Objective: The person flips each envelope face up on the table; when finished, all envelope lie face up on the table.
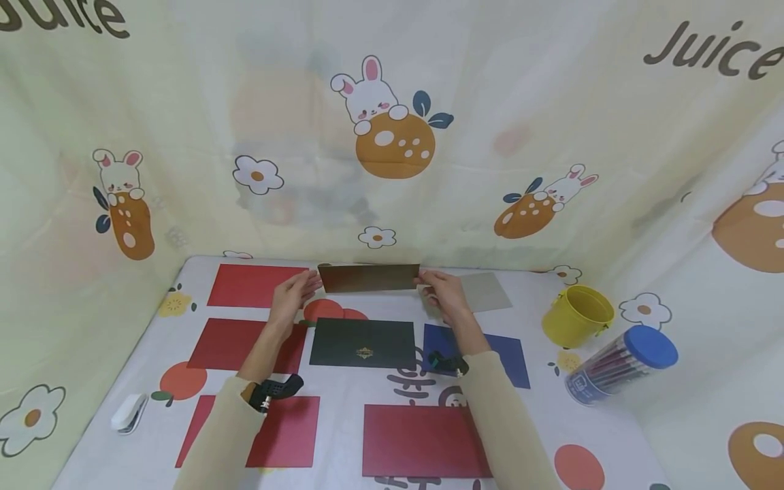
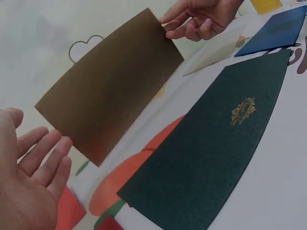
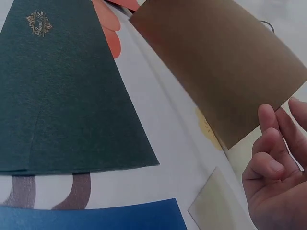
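A brown envelope-like card (image 1: 369,279) stands raised at the back of the table, its broad plain face toward me. My right hand (image 1: 446,294) pinches its right edge, the other fingers curled beneath. At the opposite edge, my left hand (image 2: 36,177) has its fingers extended, with fingertips at the card's lower left side and the thumb apart. Just in front lies a dark green envelope (image 1: 363,344) with a gold emblem. A pale grey-beige envelope (image 1: 486,291) is partly behind my right hand, and a blue envelope (image 1: 507,357) lies partly under my right wrist.
Several red envelopes (image 1: 248,284) lie on the left and front of the patterned tablecloth. To the right stand a yellow bucket (image 1: 572,320) and a tilted, blue-lidded tub of pens (image 1: 612,367). A white stapler (image 1: 130,412) sits near the left edge. A printed curtain hangs behind.
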Demonstrator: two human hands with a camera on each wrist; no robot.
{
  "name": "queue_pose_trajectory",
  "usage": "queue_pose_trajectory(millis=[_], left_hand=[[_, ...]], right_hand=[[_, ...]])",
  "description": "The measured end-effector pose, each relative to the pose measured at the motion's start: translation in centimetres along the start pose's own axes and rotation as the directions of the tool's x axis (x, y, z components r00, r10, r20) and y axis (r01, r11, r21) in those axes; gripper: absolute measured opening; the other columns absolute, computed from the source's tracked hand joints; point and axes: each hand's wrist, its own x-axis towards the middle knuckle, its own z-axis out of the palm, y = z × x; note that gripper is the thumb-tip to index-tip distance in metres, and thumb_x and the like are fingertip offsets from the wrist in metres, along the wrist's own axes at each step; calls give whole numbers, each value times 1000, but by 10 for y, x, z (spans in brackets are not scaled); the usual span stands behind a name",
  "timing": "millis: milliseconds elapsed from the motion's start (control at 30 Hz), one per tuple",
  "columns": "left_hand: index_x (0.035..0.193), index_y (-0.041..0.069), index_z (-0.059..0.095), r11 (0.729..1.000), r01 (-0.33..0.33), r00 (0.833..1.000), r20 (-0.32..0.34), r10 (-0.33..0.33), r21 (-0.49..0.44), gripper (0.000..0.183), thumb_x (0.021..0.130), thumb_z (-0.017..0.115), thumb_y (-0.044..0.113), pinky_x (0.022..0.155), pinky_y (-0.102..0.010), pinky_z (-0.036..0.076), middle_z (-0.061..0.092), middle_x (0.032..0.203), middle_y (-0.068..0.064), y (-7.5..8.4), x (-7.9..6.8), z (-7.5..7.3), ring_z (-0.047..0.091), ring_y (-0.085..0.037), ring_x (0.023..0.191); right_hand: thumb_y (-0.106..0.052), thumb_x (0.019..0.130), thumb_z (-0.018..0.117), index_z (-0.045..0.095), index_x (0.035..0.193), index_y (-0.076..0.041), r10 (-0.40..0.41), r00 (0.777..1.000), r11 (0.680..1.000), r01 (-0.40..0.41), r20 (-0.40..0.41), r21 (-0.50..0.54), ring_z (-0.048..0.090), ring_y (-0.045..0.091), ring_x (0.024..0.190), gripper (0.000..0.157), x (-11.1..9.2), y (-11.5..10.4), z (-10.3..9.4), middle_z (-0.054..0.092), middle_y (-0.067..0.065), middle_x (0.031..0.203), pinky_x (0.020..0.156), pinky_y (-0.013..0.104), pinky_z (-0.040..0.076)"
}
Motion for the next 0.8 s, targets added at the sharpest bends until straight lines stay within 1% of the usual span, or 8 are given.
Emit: queue_pose_trajectory(millis=[133, 267, 333, 433, 567, 700, 800], left_hand=[[142, 8, 56, 1000, 3, 1000, -5, -3, 4, 51, 103, 55, 41, 110, -43, 45, 64, 135, -12, -2, -2, -2, 64, -26, 121], [142, 7, 57, 1000, -1, 1000, -2, 1, 24, 53, 101, 59, 41, 110, -46, 45, 63, 135, -17, -5, -2, -4, 64, -32, 121], [141, 7, 58, 999, -4, 1000, -1, 4, 43, 52, 99, 63, 39, 108, -47, 46, 64, 134, -18, -7, -2, -5, 63, -34, 120], [141, 8, 59, 995, -10, 1000, 11, 9, 100, 50, 98, 68, 31, 105, -43, 49, 64, 134, -16, -10, -2, -6, 63, -33, 120], [141, 8, 58, 982, -20, 999, 28, 15, 187, 48, 96, 70, 19, 99, -38, 53, 64, 135, -12, -12, -2, -4, 63, -29, 120], [140, 9, 59, 967, -25, 999, 28, 19, 252, 46, 95, 70, 12, 98, -40, 54, 65, 133, -12, -13, -3, -2, 63, -30, 121], [137, 9, 61, 947, -39, 999, 17, 35, 318, 43, 95, 70, 9, 97, -41, 55, 66, 131, -12, -17, -3, 0, 65, -29, 119]], right_hand=[[-27, 96, 71, 71, 119, -1, 2, 1000, 1000, -2, -5, -21, 55, 10, 69, 34, 0, 3, 0, 74, 0, 95, 48, 18, 36], [-24, 94, 73, 68, 125, 1, -5, 1000, 999, 6, 19, -54, 55, 11, 70, 39, 0, 6, -1, 69, 6, 102, 48, 19, 35], [-22, 95, 72, 65, 128, 1, -14, 999, 997, 17, 37, -74, 56, 14, 71, 41, -1, 7, -2, 67, 8, 102, 50, 21, 35], [-21, 96, 70, 65, 130, -2, -43, 998, 990, 50, 56, -133, 58, 18, 75, 39, -2, 9, -4, 69, 6, 100, 53, 24, 39], [-21, 96, 70, 67, 127, -5, -84, 995, 974, 94, 54, -204, 58, 20, 77, 35, -1, 14, -5, 70, 5, 95, 58, 27, 44], [-14, 95, 70, 68, 122, -2, -108, 994, 958, 112, 29, -264, 61, 19, 78, 30, 1, 19, -2, 73, 12, 99, 62, 26, 48], [-9, 94, 67, 68, 120, 0, -121, 992, 944, 122, 20, -305, 64, 18, 83, 28, -1, 20, 1, 73, 17, 104, 66, 24, 50]])
